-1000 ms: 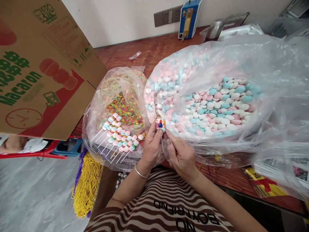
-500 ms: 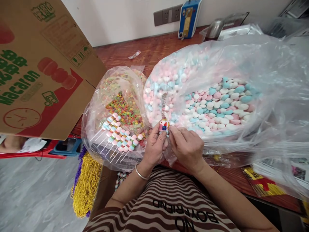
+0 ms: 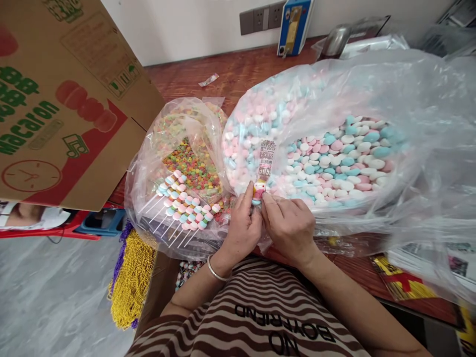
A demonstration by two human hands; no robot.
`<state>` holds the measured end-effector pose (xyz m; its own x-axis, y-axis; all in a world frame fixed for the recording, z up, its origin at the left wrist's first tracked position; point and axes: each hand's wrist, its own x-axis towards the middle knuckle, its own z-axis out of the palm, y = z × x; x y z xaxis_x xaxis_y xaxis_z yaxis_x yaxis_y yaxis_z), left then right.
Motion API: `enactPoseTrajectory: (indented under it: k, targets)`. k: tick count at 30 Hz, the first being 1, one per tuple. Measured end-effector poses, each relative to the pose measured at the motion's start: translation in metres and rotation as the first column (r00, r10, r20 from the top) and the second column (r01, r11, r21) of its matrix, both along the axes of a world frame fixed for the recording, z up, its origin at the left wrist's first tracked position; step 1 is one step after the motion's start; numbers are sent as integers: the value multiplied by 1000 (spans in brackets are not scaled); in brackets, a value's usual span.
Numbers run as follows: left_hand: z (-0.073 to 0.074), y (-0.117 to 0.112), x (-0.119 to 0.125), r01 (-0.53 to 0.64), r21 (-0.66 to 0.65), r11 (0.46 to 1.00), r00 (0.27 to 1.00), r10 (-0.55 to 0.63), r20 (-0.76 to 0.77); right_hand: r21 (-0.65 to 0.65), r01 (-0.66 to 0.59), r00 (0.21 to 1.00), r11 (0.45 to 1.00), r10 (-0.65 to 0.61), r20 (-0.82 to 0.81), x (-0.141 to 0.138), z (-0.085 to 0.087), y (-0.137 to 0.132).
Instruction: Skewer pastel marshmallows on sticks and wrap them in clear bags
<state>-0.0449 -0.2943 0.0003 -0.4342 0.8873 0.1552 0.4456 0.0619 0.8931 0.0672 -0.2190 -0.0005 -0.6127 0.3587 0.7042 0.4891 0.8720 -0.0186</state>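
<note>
My left hand (image 3: 242, 224) is closed at the lower end of a narrow printed candy wrapper (image 3: 265, 161), thumb and forefinger pressed on it. My right hand (image 3: 289, 225) pinches at the same end, its fingertips touching the left ones. The wrapper stands up from my fingers, its clear upper part flat and its lower part colourful. A little pastel candy seems to show at its bottom; my fingers hide the rest. Left of my hands, several candy skewers (image 3: 189, 210) with white sticks lie in a row on the bag of small coloured candy rings (image 3: 191, 163).
A big plastic bag of pink, white and blue candies (image 3: 334, 168) spreads over the wooden table (image 3: 178, 77). A cardboard box (image 3: 70, 114) stands at the left. A blue device (image 3: 293, 27) is by the wall. Gold bead strands (image 3: 132, 282) hang at the lower left.
The wrapper has tilted and swung slightly right, showing more of its printed face. My hands stay together at its lower end, and the whole view has shifted slightly.
</note>
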Motion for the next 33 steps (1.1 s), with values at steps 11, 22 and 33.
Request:
enactPoseTrajectory:
  k: [11,22,33]
  targets:
    - [-3,2,2,-147,4,989,924,136,356,88,-117,992,989,122,-46,-1,2,9]
    - [-2,3,-3,-186,17,982,900,163,405,40,-230,966,972,233,-117,-8,-3,2]
    - [1,6,-1,-155,19,988,339,35,940,-114,-279,934,953,242,-263,-10,-7,4]
